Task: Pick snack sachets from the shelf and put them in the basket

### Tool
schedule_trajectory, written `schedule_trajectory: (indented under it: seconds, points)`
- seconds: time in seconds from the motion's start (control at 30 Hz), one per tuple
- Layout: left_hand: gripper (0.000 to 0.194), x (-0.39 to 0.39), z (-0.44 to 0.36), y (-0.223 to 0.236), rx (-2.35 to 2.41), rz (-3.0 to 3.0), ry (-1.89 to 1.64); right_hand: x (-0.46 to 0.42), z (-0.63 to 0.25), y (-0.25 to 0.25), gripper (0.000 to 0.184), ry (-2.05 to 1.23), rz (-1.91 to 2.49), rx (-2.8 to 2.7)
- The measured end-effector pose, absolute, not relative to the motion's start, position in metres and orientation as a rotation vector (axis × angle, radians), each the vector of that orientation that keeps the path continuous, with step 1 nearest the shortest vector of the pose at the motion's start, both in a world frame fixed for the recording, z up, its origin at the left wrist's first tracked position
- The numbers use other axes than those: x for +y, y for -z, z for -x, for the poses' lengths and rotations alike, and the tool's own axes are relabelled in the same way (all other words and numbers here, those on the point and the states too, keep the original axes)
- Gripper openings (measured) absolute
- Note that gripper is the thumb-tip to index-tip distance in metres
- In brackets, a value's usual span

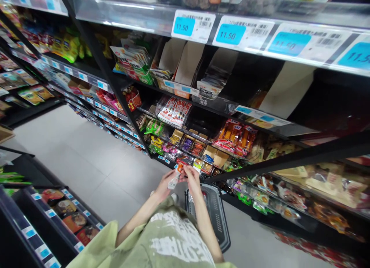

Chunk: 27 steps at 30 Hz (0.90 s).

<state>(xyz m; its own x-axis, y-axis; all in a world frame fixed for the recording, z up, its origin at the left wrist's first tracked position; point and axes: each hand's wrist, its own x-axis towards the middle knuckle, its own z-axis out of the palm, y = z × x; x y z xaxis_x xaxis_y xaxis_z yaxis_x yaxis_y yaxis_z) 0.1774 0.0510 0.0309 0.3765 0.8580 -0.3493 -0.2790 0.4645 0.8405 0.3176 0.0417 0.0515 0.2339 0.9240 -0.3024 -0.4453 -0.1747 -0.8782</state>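
Note:
Both of my hands meet in front of my body around a small snack packet (174, 180), clear and whitish below with orange-red at its top. My left hand (164, 184) is closed on its left side. My right hand (191, 176) pinches near its upper right edge, and those fingertips partly hide it. What is printed on the packet is too small to read. Just below my right forearm, a dark grey shopping basket (221, 225) stands on the floor; some clear packaging shows inside it.
A tall black shelf unit fills the right, with price tags (228, 34) along its edges. Low bins hold small wrapped snacks (198, 147) and red sausage packs (235, 137). Another display (27, 225) stands at lower left, with grey tiled floor (86, 144) between.

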Motion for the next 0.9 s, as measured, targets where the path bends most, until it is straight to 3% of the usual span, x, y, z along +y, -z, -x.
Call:
schedule_trajectory:
  seconds: [0.23, 0.37, 0.47, 0.63, 0.9]
  points:
    - [0.032, 0.06, -0.167, -0.025, 0.949, -2.02, -0.787, 0.034, -0.354, -0.028, 0.041, -1.627, 1.316, -0.863]
    - [0.048, 0.055, -0.166, -0.027, 0.791, -2.269, -0.682, 0.037, -0.379, -0.014, 0.044, -1.636, 1.35, -1.003]
    - [0.051, 0.051, -0.165, -0.033, 0.841, -2.308, -0.695, 0.049, -0.402, -0.007, 0.046, -1.267, 1.524, -1.063]
    - [0.034, 0.055, -0.152, -0.033, 0.973, -2.301, -0.693, 0.082, -0.445, 0.015, 0.043, -0.316, 1.951, -1.194]
    - [0.033, 0.045, -0.12, -0.003, 1.068, -2.326, -0.468, 0.14, -0.459, 0.044, 0.042, -0.222, 2.094, -1.343]
